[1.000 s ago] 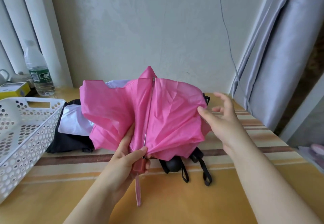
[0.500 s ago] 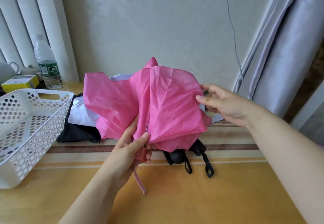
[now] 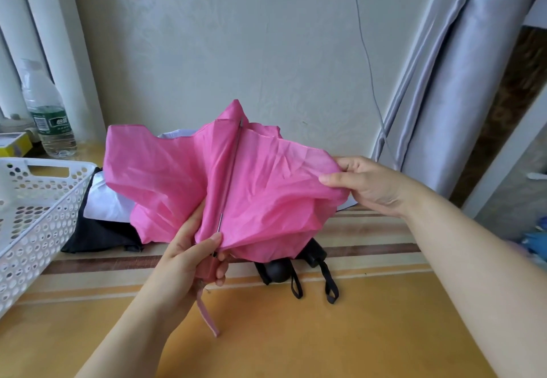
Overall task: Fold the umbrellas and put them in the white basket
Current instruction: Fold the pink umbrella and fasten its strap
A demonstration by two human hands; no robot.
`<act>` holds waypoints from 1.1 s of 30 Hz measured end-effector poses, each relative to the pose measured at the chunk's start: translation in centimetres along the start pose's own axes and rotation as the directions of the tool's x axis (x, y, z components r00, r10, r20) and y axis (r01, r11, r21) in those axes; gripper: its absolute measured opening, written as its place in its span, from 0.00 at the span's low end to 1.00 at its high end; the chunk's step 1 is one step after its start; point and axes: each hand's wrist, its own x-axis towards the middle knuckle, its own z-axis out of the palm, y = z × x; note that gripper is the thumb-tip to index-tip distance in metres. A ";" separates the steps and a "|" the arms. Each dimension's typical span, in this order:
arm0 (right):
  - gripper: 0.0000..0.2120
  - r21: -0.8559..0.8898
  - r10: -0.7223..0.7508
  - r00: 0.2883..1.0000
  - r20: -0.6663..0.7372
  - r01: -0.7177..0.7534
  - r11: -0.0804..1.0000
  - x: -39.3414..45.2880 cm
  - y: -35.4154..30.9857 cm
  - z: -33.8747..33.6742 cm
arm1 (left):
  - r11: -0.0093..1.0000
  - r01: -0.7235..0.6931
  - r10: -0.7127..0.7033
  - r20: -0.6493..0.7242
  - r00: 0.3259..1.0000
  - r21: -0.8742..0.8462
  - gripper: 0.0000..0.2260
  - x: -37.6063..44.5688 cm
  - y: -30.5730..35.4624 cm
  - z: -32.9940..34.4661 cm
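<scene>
— Umbrella, pink (image 3: 260, 188), sat half collapsed above the yellow counter (image 3: 340, 333), its canopy loose and crumpled, one metal rib showing down the middle. Who held it?

— One person, both hands. The left hand (image 3: 189, 256) gripped the pink handle at the bottom, fingers (image 3: 220, 265) curled round it, thumb pressed against the cloth; a pink strap (image 3: 208, 315) hung below the fist.

— And the right?

— The right hand (image 3: 367, 182) pinched the canopy's right edge between thumb and fingers, drawing the fabric outward.

— Anything under it?

— A black umbrella (image 3: 278, 271) lay on the counter just behind, its black loops trailing toward the camera. Farther left lay a second black-and-white canopy (image 3: 100, 218), partly hidden by the pink cloth.

— The basket?

— The white basket (image 3: 32, 218), perforated, stood at the counter's left edge, apart from the pink umbrella. Behind it stood a water bottle (image 3: 48, 117) and a yellow box (image 3: 14, 147); grey curtains (image 3: 461, 82) hung at right.
</scene>
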 end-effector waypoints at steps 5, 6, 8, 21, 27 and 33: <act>0.19 0.137 0.006 1.000 -0.012 -0.004 0.991 0.2 -0.5 0.1 | 1.000 0.008 -0.007 -0.010 1.000 0.031 0.27 0.0 -0.2 0.4; 0.17 0.155 0.013 1.000 -0.028 -0.008 0.988 0.1 -0.9 0.2 | 1.000 0.003 -0.003 -0.015 1.000 0.029 0.27 0.0 -0.2 0.5; 0.19 0.055 0.069 0.998 -0.001 -0.069 0.996 0.2 -1.3 0.2 | 1.000 -0.014 0.015 -0.028 1.000 0.027 0.28 0.1 -0.4 0.5; 0.11 -0.389 0.313 0.821 0.477 -0.122 0.913 -1.9 -1.7 0.7 | 0.999 -0.034 0.036 -0.083 0.996 0.030 0.30 0.2 0.1 0.0; 0.13 -0.250 0.244 0.776 0.581 -0.115 0.961 -2.6 -1.0 0.9 | 0.998 -0.035 0.040 -0.103 0.994 0.050 0.28 0.2 0.0 -0.3; 0.14 -0.040 0.197 0.730 0.654 -0.227 0.973 -3.2 -1.1 1.9 | 0.998 -0.034 0.038 -0.064 0.997 0.056 0.29 0.1 -0.1 0.2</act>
